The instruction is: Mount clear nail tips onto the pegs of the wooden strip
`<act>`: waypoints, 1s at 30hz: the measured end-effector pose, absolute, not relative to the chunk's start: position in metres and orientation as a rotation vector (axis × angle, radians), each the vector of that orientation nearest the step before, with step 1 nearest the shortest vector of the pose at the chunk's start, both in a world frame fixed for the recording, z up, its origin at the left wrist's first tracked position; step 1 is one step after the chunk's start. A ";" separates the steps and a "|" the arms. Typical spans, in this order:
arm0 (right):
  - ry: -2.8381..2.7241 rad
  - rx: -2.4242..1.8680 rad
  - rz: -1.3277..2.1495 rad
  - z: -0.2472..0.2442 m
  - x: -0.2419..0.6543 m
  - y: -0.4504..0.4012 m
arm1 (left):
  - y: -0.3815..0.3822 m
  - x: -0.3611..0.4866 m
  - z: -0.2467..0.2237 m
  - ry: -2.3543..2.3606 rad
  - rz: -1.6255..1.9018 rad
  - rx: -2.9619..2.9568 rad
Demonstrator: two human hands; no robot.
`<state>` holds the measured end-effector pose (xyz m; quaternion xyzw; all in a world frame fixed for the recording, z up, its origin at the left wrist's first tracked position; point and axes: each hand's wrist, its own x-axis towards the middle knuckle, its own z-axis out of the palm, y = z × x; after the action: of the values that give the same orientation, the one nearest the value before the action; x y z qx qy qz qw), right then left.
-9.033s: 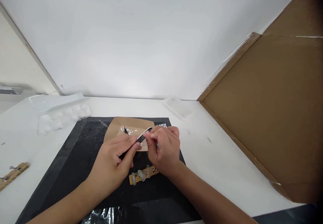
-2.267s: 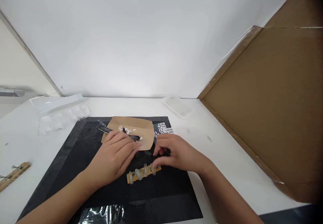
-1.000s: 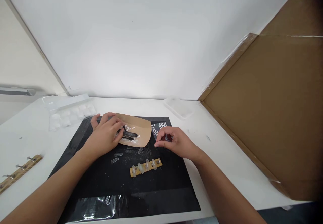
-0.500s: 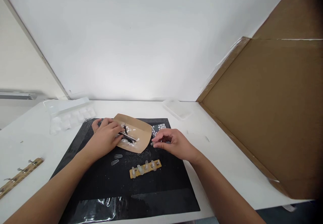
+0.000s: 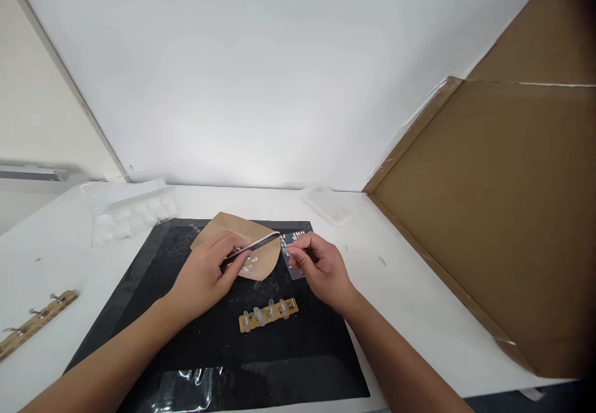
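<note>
My left hand (image 5: 212, 270) is closed around a thin dark nail file (image 5: 254, 246) with a pale edge, its far end pointing right. Under it lies a sheet of brown paper (image 5: 223, 222) with small white pieces scattered on it. My right hand (image 5: 321, 267) pinches a small clear nail tip (image 5: 289, 251), mostly hidden by the fingertips, just right of the file's end. Behind these fingers is a dark card (image 5: 294, 271) bearing several small white pieces. Nearer me, a wooden strip (image 5: 269, 315) carries several clear nail tips standing on it.
A black mat (image 5: 200, 338) covers the middle of the white table (image 5: 419, 320). At the back left stands a clear plastic box (image 5: 133, 214); a translucent tray (image 5: 328, 205) lies at the back. Another wooden strip (image 5: 40, 323) is far left, and a cardboard panel (image 5: 488, 226) rises at right.
My left hand has moved right and lifted the nail file from the paper, its end now beside my right fingers. The right hand has risen slightly and turned.
</note>
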<state>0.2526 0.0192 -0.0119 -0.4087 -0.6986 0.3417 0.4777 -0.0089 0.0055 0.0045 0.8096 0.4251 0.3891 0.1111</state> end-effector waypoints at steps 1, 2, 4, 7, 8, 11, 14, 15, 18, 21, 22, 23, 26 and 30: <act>-1.693 -0.971 0.790 -0.013 0.247 0.016 | 0.003 -0.006 0.004 1.245 1.127 2.300; -1.685 -0.945 0.734 -0.014 0.242 0.013 | 0.000 -0.003 0.004 1.243 1.097 2.220; -1.718 -0.910 0.593 -0.015 0.232 0.009 | -0.003 0.001 0.003 1.250 1.013 2.056; -1.797 -0.914 0.348 -0.018 0.224 0.008 | -0.007 0.005 0.001 1.245 0.939 1.852; -1.816 -0.921 0.275 -0.019 0.223 0.009 | -0.008 0.006 0.001 1.233 0.935 1.800; -1.857 -0.940 0.098 -0.021 0.223 0.014 | -0.010 0.008 0.003 1.170 0.905 1.640; -1.918 -0.910 -0.032 -0.020 0.224 0.017 | -0.010 0.010 0.009 1.147 0.876 1.518; -1.941 -0.888 -0.066 -0.020 0.224 0.017 | -0.011 0.010 0.010 1.159 0.872 1.506; -1.996 -0.851 -0.114 -0.017 0.224 0.015 | -0.011 0.010 0.012 1.199 0.850 1.528; -2.039 -0.854 -0.127 -0.016 0.224 0.012 | -0.011 0.008 0.011 1.190 0.826 1.577; -2.050 -0.856 -0.123 -0.016 0.224 0.012 | -0.011 0.007 0.010 1.189 0.822 1.587; -2.057 -0.860 -0.117 -0.017 0.224 0.011 | -0.011 0.006 0.010 1.196 0.820 1.592; -2.083 -0.880 -0.080 -0.018 0.225 0.012 | -0.010 0.005 0.011 1.261 0.814 1.599; -2.092 -0.916 -0.043 -0.020 0.222 0.011 | -0.009 0.004 0.009 1.322 0.794 1.598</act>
<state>0.2221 0.0107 -0.0204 -0.3646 -0.8329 -0.0171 0.4160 0.0038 -0.0085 0.0091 0.6448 0.5333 0.3202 0.4442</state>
